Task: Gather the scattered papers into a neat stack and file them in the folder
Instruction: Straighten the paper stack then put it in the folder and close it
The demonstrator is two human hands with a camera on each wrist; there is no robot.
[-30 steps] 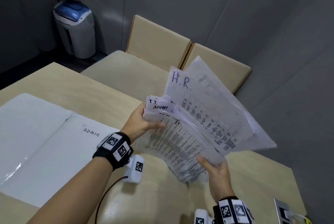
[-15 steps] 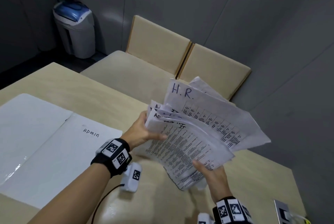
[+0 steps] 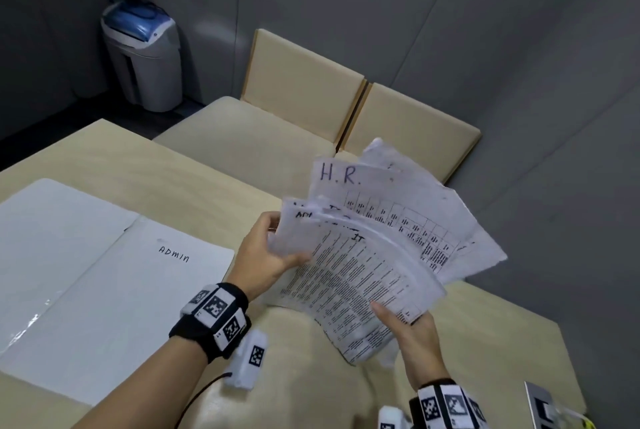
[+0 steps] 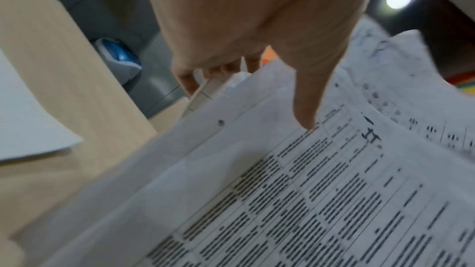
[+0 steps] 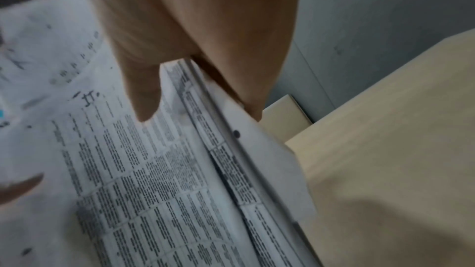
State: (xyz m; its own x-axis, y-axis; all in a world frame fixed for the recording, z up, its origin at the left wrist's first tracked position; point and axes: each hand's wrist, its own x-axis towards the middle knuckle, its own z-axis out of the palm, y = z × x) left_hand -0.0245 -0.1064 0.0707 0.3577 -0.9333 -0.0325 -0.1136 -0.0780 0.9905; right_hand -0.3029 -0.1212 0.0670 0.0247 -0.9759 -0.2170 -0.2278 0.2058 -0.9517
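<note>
Both hands hold a fanned bundle of printed papers point(image 3: 367, 262) above the table. One sheet reads "H.R.", the front one "IT". My left hand point(image 3: 270, 255) grips the bundle's left edge, thumb on the front sheet and fingers behind. My right hand point(image 3: 405, 324) pinches the lower right corner, thumb on top. In the left wrist view the thumb point(image 4: 308, 105) presses on the printed papers point(image 4: 308, 200). In the right wrist view the thumb point(image 5: 144, 96) lies on the papers point(image 5: 159, 180), fingers underneath. An open white folder point(image 3: 86, 272) lies flat at the left, a sheet marked "ADMIN" in it.
The wooden table point(image 3: 311, 376) runs under the hands. A beige bench seat point(image 3: 249, 137) with two back cushions stands beyond the table. A grey bin with a blue lid point(image 3: 142, 54) stands at the far wall. A small device with a cable point(image 3: 543, 404) sits at the table's right corner.
The bundle has come down and tilted flatter toward the table. The sheets have slid closer together, with the back sheets fanning out less. Both hands keep their hold.
</note>
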